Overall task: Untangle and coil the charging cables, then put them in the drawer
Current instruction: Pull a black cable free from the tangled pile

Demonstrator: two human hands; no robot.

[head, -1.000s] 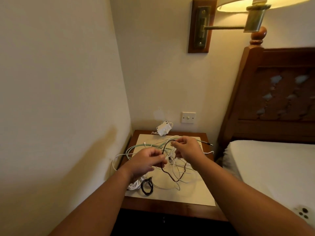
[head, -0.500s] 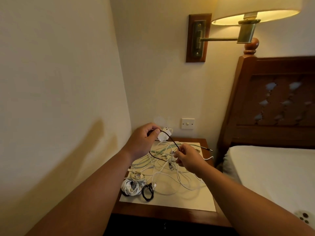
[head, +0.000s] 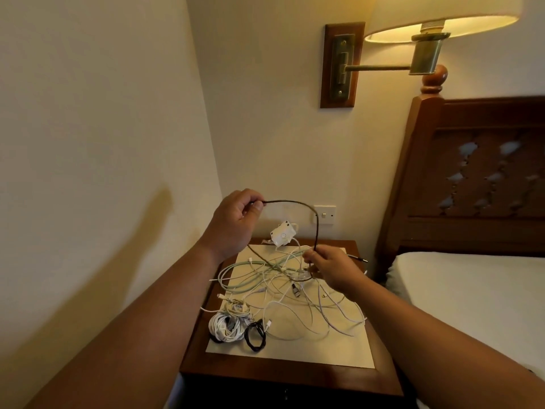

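A dark cable arcs through the air between both hands. My left hand pinches one end of it, raised above the nightstand. My right hand grips the cable lower down, just over a tangle of white and pale green cables spread on the nightstand's cream top. A coiled white cable and a small coiled black cable lie at the front left. A white charger block sits at the back.
The wooden nightstand stands in a corner, wall on the left, a bed with a carved headboard on the right. A wall switch and a brass wall lamp are behind and above. The drawer front below is in shadow.
My left hand has risen higher with the end of the dark cable, drawing a longer arc out of the tangle. My right hand stays low on the cable. The view has tilted down.
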